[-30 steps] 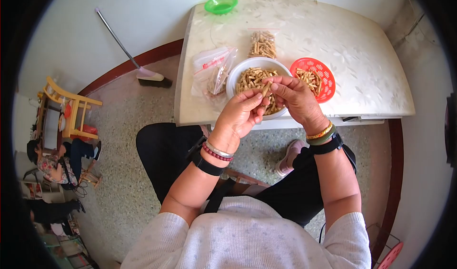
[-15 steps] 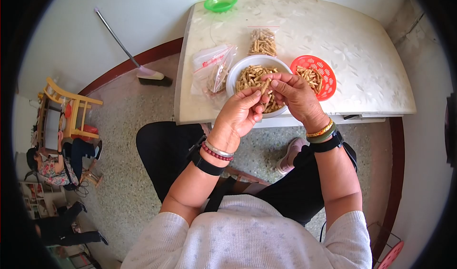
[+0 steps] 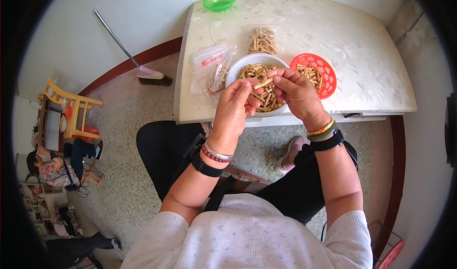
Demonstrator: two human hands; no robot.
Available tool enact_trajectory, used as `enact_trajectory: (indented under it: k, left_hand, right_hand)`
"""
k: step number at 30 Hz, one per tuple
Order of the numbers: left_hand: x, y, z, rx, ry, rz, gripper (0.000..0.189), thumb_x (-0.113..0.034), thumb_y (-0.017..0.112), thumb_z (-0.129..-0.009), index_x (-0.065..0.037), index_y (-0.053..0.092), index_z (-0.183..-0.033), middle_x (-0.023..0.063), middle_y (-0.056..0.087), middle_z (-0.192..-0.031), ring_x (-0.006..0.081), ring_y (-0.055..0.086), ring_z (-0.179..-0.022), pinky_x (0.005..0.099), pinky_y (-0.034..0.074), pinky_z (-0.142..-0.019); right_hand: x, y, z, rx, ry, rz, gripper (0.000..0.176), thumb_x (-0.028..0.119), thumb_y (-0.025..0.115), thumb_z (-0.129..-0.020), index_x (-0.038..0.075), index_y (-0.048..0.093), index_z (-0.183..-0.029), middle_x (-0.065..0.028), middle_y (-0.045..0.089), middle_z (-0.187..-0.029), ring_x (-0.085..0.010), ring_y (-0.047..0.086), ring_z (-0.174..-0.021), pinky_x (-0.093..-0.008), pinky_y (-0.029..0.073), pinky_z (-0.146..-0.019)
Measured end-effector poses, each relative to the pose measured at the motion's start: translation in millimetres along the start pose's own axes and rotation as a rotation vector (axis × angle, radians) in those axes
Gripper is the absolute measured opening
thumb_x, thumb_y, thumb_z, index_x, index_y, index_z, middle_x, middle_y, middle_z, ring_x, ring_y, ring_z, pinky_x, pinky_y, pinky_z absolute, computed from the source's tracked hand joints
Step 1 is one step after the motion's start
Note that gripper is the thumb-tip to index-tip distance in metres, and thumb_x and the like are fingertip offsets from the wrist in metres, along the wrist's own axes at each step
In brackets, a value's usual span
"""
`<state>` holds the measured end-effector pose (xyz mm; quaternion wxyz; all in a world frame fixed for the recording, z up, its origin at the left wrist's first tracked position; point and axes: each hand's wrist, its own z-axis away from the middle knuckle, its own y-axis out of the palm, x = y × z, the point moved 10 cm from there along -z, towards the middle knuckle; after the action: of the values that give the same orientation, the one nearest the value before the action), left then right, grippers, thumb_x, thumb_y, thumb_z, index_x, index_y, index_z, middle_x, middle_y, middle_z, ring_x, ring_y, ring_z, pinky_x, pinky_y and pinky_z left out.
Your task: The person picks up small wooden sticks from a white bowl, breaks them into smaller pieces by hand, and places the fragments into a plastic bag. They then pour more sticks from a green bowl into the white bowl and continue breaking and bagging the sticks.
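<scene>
Between my two hands is a short tan stick, like a piece of dried root [image 3: 264, 83], held slantwise above a white bowl [image 3: 235, 68]. My right hand [image 3: 300, 94] pinches its right end between thumb and forefinger. At its left end are the closed fingertips of my left hand [image 3: 234, 102]. Many similar tan sticks [image 3: 267, 102] fill the bowl, partly hidden by my hands. Just right of it, a red perforated basket [image 3: 328, 74] holds more sticks [image 3: 312, 75].
Behind the bowl lies a clear bag of sticks [image 3: 262, 40]; zip bags [image 3: 212, 64] lie to its left. A green dish [image 3: 219, 2] sits at the table's [image 3: 352, 45] far edge. A broom [image 3: 151, 76] leans on the wall. Another person [image 3: 57, 169] sits far left by a wooden chair [image 3: 76, 109].
The stick has turned from nearly upright to more level, and its pale side shows. My left hand has shifted slightly left, opening more space between the hands. People at far left have moved.
</scene>
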<state>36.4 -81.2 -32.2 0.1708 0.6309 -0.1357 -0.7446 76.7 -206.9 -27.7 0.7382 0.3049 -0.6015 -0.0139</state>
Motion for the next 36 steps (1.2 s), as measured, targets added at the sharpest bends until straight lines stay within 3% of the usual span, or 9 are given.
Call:
enact_trajectory:
  k: [22,24,26,36]
  left_hand:
    - [0,-2,7,0.047,0.014,0.049,0.023,-0.025,0.056,-0.093,-0.003,0.061,-0.098,0.0043,0.062,-0.078,0.0040,0.049,-0.053,0.0154,0.034,-0.043]
    - [2,-2,7,0.053,0.002,0.036,0.024,-0.024,0.055,-0.094,-0.002,0.060,-0.100,0.0049,0.061,-0.079,0.0046,0.049,-0.053,0.0160,0.033,-0.043]
    - [4,-2,6,0.032,-0.017,0.038,0.018,-0.023,0.059,-0.092,-0.006,0.060,-0.089,0.0030,0.062,-0.075,0.0027,0.048,-0.051,0.0147,0.033,-0.041]
    - [1,-11,5,-0.058,0.024,-0.010,0.008,-0.012,0.063,-0.087,-0.006,0.060,-0.091,0.0035,0.065,-0.080,0.0030,0.050,-0.056,0.0141,0.035,-0.044]
  right_hand:
    - [12,3,9,-0.030,-0.111,0.165,0.016,0.005,0.053,-0.091,0.005,0.064,-0.103,0.0066,0.053,-0.075,-0.0020,0.042,-0.060,-0.0169,0.036,-0.055]
    - [15,3,9,-0.024,-0.150,0.256,0.016,0.005,0.053,-0.091,0.005,0.064,-0.102,0.0067,0.055,-0.078,-0.0013,0.044,-0.064,-0.0166,0.038,-0.059]
    - [19,6,11,-0.032,-0.177,0.290,0.016,0.005,0.053,-0.091,0.004,0.064,-0.102,0.0064,0.056,-0.080,-0.0013,0.046,-0.067,-0.0168,0.039,-0.062]
    - [21,5,13,-0.038,-0.180,0.291,0.019,0.003,0.054,-0.089,0.002,0.062,-0.107,0.0020,0.061,-0.094,-0.0044,0.053,-0.084,-0.0195,0.044,-0.074]
